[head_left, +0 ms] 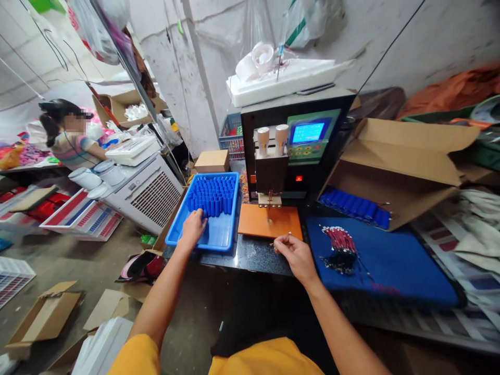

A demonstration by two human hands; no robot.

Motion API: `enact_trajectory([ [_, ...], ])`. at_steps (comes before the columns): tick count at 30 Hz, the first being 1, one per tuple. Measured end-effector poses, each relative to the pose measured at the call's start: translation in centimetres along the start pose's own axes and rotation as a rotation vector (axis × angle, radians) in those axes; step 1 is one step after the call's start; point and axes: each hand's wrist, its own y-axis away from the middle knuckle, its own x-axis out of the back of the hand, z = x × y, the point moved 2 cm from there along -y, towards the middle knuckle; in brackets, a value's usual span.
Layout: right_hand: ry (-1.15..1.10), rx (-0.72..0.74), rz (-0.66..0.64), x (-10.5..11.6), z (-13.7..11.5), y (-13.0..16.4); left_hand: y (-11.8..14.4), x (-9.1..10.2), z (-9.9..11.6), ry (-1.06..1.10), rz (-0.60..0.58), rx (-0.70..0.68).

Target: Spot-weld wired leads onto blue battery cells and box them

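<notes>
The left hand (194, 228) was over the left part of the tray (219, 241), its fingertips at the near left edge of the cells (214, 195), which stood packed upright beyond and to the right; whether the fingers gripped one, I could not tell. The right hand (296, 255) was by the plate's (261, 221) near edge, thumb and forefinger together, anything between them too small to identify. Wires (340, 245) lay to its right on the mat (394, 255).
</notes>
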Motion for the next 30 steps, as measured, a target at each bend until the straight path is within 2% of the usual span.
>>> enact_trajectory([
  [6,-0.021,0.008,-0.022,-0.2,0.2,0.1,0.2,0.0,0.2,0.005,-0.088,0.123],
  [9,-0.039,0.007,-0.015,0.0,0.2,0.4,0.4,0.0,-0.1,0.046,-0.094,0.182],
  [12,-0.060,0.002,0.010,0.6,0.0,0.9,1.0,0.1,-0.5,0.248,-0.005,0.178],
  [15,-0.061,0.001,0.034,1.3,-0.4,1.1,1.8,0.3,0.4,0.629,0.094,0.116],
  [18,-0.066,0.007,0.071,1.9,-0.9,0.7,2.6,0.7,3.6,0.971,0.112,0.020],
  [21,-0.120,0.011,0.128,2.2,-1.4,-0.3,3.3,0.7,8.5,1.183,0.041,-0.116],
  [25,-0.258,-0.023,0.182,2.1,-1.7,-2.0,3.3,-0.4,14.0,1.240,-0.036,-0.217],
  [30,-0.364,-0.069,0.174,1.4,-1.5,-4.1,2.9,-2.0,17.1,1.208,-0.086,-0.323],
])
